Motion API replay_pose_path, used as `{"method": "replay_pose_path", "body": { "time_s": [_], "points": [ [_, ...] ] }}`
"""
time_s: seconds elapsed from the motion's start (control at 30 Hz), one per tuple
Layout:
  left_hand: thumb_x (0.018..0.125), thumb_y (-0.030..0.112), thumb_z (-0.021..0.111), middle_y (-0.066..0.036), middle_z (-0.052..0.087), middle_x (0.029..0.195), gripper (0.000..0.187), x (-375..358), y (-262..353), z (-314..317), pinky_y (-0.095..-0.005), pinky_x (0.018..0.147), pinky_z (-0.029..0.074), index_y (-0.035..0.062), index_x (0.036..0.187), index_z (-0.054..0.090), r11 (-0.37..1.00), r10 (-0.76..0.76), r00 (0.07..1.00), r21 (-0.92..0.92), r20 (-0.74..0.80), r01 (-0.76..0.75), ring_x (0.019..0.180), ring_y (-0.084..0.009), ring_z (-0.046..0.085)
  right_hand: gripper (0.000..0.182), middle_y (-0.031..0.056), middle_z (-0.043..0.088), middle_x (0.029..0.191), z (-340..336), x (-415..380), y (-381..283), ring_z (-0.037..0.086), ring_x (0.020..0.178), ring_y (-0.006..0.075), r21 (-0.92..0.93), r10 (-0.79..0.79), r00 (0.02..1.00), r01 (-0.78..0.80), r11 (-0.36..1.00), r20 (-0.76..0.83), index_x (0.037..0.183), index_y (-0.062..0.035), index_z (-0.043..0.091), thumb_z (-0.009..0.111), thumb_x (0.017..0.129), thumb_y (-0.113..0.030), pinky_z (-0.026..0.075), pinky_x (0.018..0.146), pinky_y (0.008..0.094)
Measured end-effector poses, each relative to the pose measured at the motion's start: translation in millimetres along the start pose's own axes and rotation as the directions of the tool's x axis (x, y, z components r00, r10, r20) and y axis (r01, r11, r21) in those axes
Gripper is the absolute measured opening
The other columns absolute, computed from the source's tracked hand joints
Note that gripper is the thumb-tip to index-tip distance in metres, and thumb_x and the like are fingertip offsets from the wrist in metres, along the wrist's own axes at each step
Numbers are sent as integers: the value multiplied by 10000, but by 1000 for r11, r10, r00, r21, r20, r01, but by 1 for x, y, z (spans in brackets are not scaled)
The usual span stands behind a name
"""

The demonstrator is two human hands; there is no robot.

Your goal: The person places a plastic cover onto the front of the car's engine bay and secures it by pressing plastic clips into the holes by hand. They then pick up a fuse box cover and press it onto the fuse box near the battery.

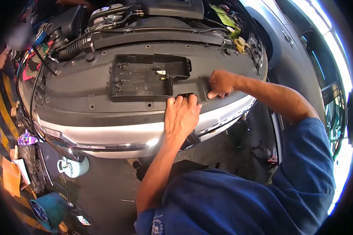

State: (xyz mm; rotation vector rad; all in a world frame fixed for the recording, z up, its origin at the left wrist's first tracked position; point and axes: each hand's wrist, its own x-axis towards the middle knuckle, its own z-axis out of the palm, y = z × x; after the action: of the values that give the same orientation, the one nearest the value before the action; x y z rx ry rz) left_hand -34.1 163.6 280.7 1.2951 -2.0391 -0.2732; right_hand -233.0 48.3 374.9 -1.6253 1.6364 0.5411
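Observation:
My left hand point(182, 114) rests at the front edge of the black plastic radiator cover point(125, 111), its fingers bent down into an opening there. To its right, my right hand point(222, 84) is closed on the same cover, thumb against the surface and the other fingers curled under; whether it pinches something small is hidden. Just left of both hands lies a shallow black plastic tray-like housing point(139, 80), open side up. Inside it are a small white piece point(161, 73) and a yellowish bit.
Behind the cover is the open engine bay, with a black engine cover point(172, 8) and a ribbed hose point(75, 48). The silver bumper point(125, 135) curves in front of me. On the floor at left stand a white gas cylinder point(75, 166) and a dark bucket point(50, 209).

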Motion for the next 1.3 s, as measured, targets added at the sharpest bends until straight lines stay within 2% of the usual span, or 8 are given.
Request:
{"method": "replay_pose_path", "body": {
  "time_s": [0.3, 0.43, 0.53, 0.67, 0.83, 0.87, 1.03, 1.3],
  "points": [
    [897, 225, 680, -80, 663, 772, 152, -10, -3, 0, -419, 839, 430, 92, 866, 613, 995, 97, 985, 35, -143, -93, 828, -252, 629, 634, 120, 684, 661, -9, -19, -20, 685, 632, 241, -344, -262, 953, 198, 918, -151, 773, 15, 694, 843, 753, -602, 533, 587, 407],
    [815, 127, 697, -117, 693, 1039, 190, -16, -2, 3, -433, 917, 471, 41, 983, 673, 990, 135, 955, -7, -265, -142, 986, -285, 637, 347, 200, 732, 893, -15, -52, -89, 706, 892, 388, -396, -529, 690, 363, 844, -495, 926, -20, 746, 799, 837, -352, 534, 788, 473],
    [778, 81, 706, -132, 693, 1109, 241, -19, -3, -4, -434, 940, 482, 31, 1013, 685, 966, 195, 934, -105, -300, -235, 1059, -305, 637, 212, 195, 726, 909, -9, -38, -128, 699, 909, 385, -449, -751, 548, 602, 660, -370, 982, -20, 732, 745, 879, -204, 531, 807, 452],
    [737, 67, 720, -129, 688, 1080, 239, -50, -14, -23, -455, 943, 502, 39, 973, 695, 903, 252, 902, -249, -350, -349, 1045, -306, 645, 286, 195, 737, 1021, 1, -13, -172, 701, 1000, 373, -417, -764, 538, 640, 645, -355, 1108, -25, 730, 762, 871, -181, 540, 886, 451],
    [703, -33, 635, -93, 724, 904, 207, -93, -50, -101, -409, 801, 522, 47, 879, 708, 928, 53, 900, -310, -434, -204, 839, -287, 687, 352, 202, 727, 1102, 25, -1, -218, 680, 1088, 384, -287, -751, 599, 694, 660, -279, 1175, -12, 708, 771, 869, -176, 530, 941, 455],
    [704, -55, 614, -99, 724, 894, 209, -96, -62, -115, -394, 777, 516, 37, 870, 703, 932, 13, 888, -316, -460, -178, 802, -285, 684, 373, 186, 713, 1054, 32, 12, -219, 701, 898, 327, -354, -808, 503, 728, 587, -306, 1180, 5, 693, 786, 865, -172, 558, 836, 431],
    [767, -44, 645, -127, 715, 914, 191, -82, -121, -168, -409, 762, 513, 19, 940, 693, 974, -59, 868, -220, -493, -59, 822, -316, 667, 373, 176, 732, 975, 48, 26, -239, 716, 877, 300, -211, -699, 616, 677, 705, -362, 1089, 22, 706, 840, 821, -201, 556, 796, 399],
    [813, 230, 740, -125, 607, 1328, 522, -45, -169, -178, -527, 1140, 326, 77, 1288, 588, 993, -82, 972, -106, -219, 60, 1252, -315, 544, 401, 64, 712, 866, 56, 21, -231, 656, 820, 146, 109, -531, 730, 626, 772, -430, 1167, 6, 653, 835, 820, -80, 535, 802, 330]
  ]
}}
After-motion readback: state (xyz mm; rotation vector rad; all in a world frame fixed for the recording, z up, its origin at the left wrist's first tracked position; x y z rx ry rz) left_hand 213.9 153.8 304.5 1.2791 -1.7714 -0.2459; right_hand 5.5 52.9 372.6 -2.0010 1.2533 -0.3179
